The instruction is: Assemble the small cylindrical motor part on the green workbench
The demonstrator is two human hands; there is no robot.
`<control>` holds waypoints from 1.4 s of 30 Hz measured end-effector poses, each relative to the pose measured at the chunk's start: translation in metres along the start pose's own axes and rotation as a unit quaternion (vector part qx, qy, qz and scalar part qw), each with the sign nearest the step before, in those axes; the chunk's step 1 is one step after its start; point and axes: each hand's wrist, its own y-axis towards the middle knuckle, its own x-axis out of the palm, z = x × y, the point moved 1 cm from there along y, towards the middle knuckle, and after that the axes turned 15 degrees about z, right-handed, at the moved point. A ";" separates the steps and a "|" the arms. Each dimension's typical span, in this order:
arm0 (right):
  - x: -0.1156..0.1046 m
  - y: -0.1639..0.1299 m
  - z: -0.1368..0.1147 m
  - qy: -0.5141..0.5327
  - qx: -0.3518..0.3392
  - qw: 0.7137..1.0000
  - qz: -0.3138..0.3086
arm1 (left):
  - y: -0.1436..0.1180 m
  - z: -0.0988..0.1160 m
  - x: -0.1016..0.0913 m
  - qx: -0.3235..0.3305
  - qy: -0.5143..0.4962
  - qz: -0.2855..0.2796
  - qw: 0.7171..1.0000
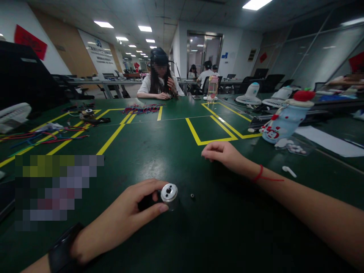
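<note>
Left hand on a little motor, right hand just parked on the table

Head cam: the left hand [125, 218] is wrapped around a small motor [165, 195], thumb underneath and fingers over the top, holding it down on the green table [176, 151] close to the near edge. The motor pokes out of the right side of that hand: black body mostly hidden by the fingers, silver round end cap facing up with a couple of small holes in it. One motor, and one tiny dark screw-like bit [192, 196] lying just beside it on the right, not touching. The right hand [223, 151] sits farther out, well apart from the motor, fingers loosely curled, palm down on the table; can't tell whether it's holding anything. There's one white earbud [289, 171] near that forearm.
</note>
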 end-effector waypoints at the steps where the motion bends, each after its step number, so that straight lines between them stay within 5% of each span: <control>1: -0.003 0.005 0.006 -0.012 0.001 0.999 0.034 | -0.001 0.001 -0.001 -0.001 -0.001 -0.002 1.000; 5: -0.007 0.009 0.014 -0.046 -0.018 0.998 0.047 | -0.003 0.004 -0.006 0.000 0.007 -0.005 1.000; 11: 0.011 -0.018 -0.020 -0.096 -0.146 0.966 -0.190 | -0.003 0.007 -0.006 0.005 0.016 0.002 1.000; 14: 0.021 -0.029 -0.031 -0.119 -0.231 0.937 -0.234 | -0.001 0.008 -0.004 0.010 0.020 0.002 1.000; 21: 0.056 -0.038 -0.057 -0.003 -0.220 0.973 -0.064 | -0.003 -0.001 -0.008 0.021 0.014 0.014 1.000; 26: 0.077 -0.039 -0.071 -0.041 -0.256 0.963 -0.075 | -0.007 -0.013 -0.008 0.027 0.009 0.014 0.999; 30: 0.072 -0.035 -0.072 -0.030 -0.222 0.971 -0.083 | -0.007 -0.014 -0.012 0.020 0.005 0.003 1.000; 36: 0.040 -0.012 -0.031 0.024 -0.015 0.997 0.067 | -0.012 -0.007 -0.018 -0.006 -0.005 -0.005 1.000; 42: 0.025 0.003 0.010 0.019 0.026 0.992 0.123 | -0.012 -0.004 -0.015 -0.012 0.004 -0.007 1.000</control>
